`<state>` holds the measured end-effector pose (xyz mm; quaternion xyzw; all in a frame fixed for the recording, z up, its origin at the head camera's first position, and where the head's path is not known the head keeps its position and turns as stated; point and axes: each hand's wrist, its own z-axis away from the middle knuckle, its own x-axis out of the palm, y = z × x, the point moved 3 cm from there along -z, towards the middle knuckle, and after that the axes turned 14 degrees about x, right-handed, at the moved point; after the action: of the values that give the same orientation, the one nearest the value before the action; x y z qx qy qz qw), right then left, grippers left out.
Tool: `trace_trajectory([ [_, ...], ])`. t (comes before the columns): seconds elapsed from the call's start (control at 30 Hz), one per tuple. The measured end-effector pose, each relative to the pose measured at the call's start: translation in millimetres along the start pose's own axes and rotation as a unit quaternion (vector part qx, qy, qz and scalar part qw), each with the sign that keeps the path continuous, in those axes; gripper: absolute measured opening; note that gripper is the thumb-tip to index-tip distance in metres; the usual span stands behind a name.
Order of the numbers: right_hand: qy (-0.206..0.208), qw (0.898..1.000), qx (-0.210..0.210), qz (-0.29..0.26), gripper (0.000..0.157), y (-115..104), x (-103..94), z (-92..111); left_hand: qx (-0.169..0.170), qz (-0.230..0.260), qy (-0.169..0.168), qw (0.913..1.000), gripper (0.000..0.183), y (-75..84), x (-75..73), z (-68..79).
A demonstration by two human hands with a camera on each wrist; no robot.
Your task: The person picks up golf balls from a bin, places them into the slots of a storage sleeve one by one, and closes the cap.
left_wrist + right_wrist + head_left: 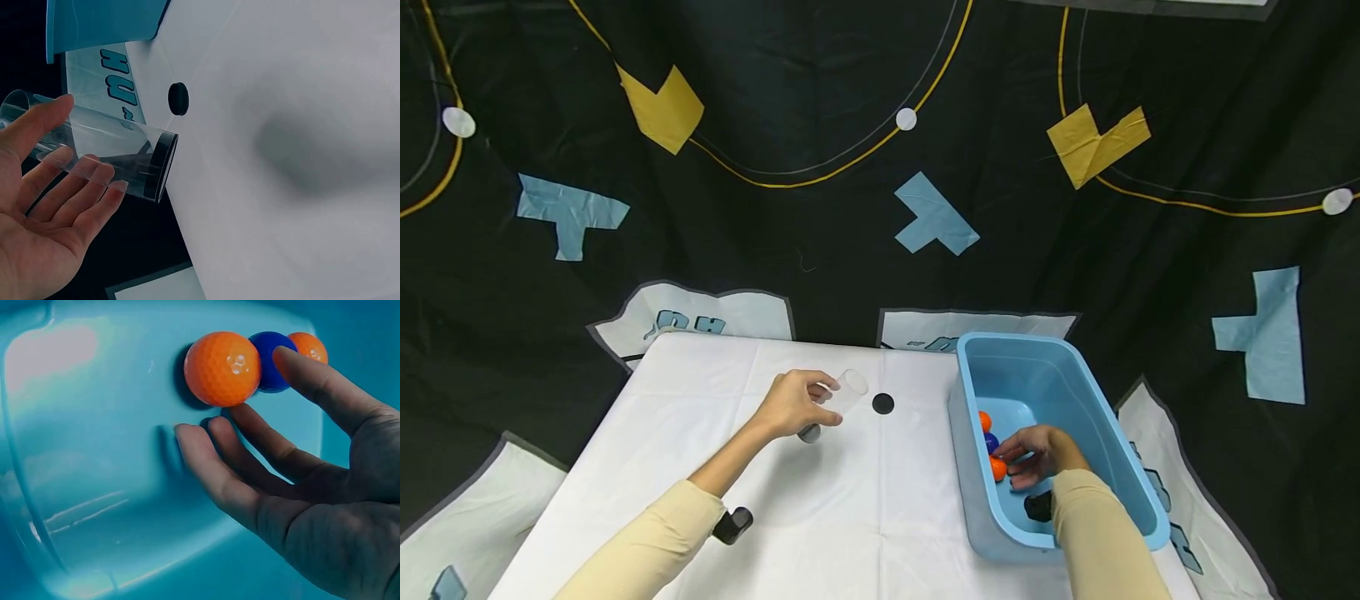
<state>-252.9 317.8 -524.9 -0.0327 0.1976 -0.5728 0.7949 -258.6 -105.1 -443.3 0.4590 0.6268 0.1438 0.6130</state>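
My left hand grips a clear plastic tube with a black end, tilted above the white table. In the left wrist view its thumb lies on one side and the fingertips on the other. A small black disc lies on the cloth beyond it. Inside the blue bin, my right hand reaches down with fingers spread. Its fingertips are right at the nearest orange golf ball, and the thumb overlaps a blue ball. Another orange ball sits behind that in the row.
The blue bin stands on the right part of the table, its walls rising around my right hand. A dark curtain with tape marks hangs behind the table.
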Motion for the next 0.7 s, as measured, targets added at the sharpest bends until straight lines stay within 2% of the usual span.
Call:
trace_trajectory([
  [0.27,-0.008,1.000,-0.009,0.003,0.023,-1,8.7,-1,-0.002,-0.014,-0.002,0.9999,0.044,-0.7,4.1,-0.4],
  [0.7,-0.023,1.000,0.011,0.000,0.024,-6,12.6,-5,-0.004,-0.021,0.003,0.9998,0.043,-4.0,1.8,2.1],
])
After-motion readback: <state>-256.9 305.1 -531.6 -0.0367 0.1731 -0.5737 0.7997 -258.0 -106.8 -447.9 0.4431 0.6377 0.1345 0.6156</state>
